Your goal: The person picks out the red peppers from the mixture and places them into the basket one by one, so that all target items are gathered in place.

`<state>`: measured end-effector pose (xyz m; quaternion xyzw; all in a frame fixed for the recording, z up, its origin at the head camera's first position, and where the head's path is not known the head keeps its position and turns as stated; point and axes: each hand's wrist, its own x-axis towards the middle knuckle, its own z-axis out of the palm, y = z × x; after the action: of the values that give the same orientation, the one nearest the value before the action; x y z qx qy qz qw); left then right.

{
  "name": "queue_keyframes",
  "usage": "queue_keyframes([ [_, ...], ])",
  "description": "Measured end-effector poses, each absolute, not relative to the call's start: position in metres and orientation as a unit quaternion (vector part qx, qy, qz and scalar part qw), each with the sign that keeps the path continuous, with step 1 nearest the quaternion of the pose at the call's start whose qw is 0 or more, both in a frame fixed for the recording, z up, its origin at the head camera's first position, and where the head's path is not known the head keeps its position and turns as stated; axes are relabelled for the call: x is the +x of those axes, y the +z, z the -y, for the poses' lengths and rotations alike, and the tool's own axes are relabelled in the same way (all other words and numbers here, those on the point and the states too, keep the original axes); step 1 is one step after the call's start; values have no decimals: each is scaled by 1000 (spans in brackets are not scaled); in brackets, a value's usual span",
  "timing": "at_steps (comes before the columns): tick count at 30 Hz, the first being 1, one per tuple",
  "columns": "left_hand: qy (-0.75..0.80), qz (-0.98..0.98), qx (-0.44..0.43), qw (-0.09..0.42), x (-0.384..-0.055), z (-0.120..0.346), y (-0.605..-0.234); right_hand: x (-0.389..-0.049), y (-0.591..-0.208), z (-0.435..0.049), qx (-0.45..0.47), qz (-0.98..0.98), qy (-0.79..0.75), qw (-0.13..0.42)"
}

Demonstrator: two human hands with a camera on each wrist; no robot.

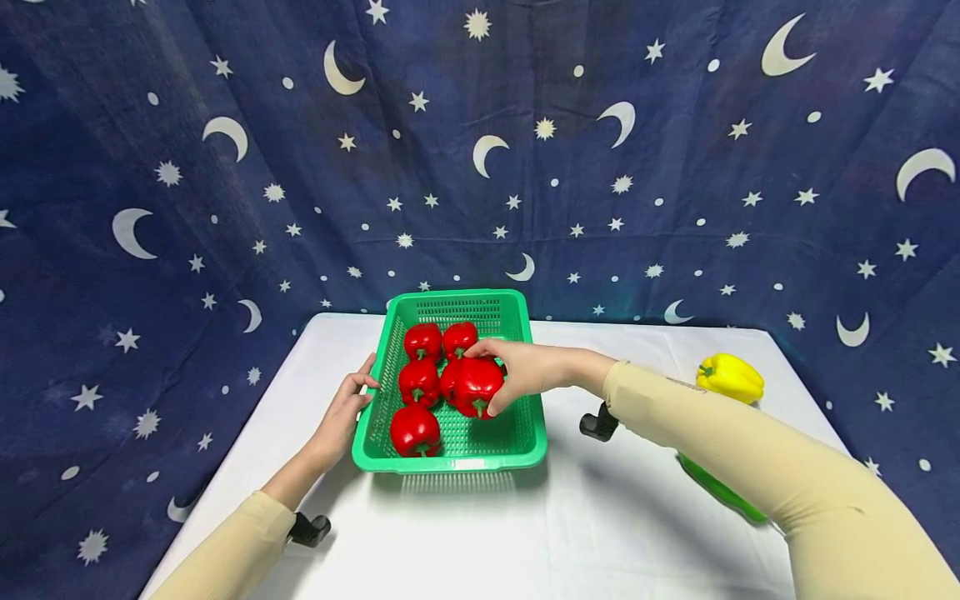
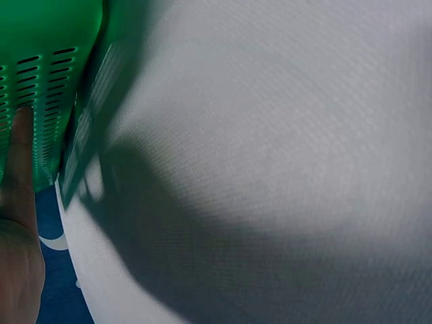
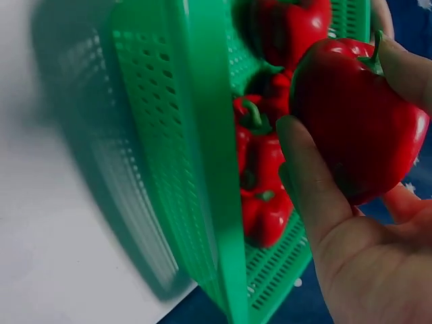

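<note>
A red bell pepper (image 1: 478,387) is held above the green plastic basket (image 1: 450,464) by my right hand (image 1: 517,368). In the right wrist view the thumb and fingers grip that red bell pepper (image 3: 358,121) at its sides, its green stem showing. Several other red bell peppers (image 1: 415,431) lie in the basket, one partly hidden behind the held one. My left hand (image 1: 347,417) is at the basket's left side, its fingers touching the rim. In the left wrist view a straight finger (image 2: 21,155) lies against the slotted basket wall (image 2: 50,81).
On the right of the white tablecloth (image 1: 465,542) lies a yellow bell pepper (image 1: 731,377). A long green vegetable (image 1: 720,487) is partly covered by my right sleeve. A dark blue curtain (image 1: 450,167) with moons and stars hangs behind the table.
</note>
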<state>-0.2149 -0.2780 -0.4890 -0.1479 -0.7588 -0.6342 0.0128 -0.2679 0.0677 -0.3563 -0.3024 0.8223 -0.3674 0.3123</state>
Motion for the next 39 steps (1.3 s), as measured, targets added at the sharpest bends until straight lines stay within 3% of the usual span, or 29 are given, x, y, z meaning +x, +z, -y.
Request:
queue_keyframes([
  [39,-627,766,-140,14,-215,279,-489,-262,-392,-30,-310,-833,-254,383],
])
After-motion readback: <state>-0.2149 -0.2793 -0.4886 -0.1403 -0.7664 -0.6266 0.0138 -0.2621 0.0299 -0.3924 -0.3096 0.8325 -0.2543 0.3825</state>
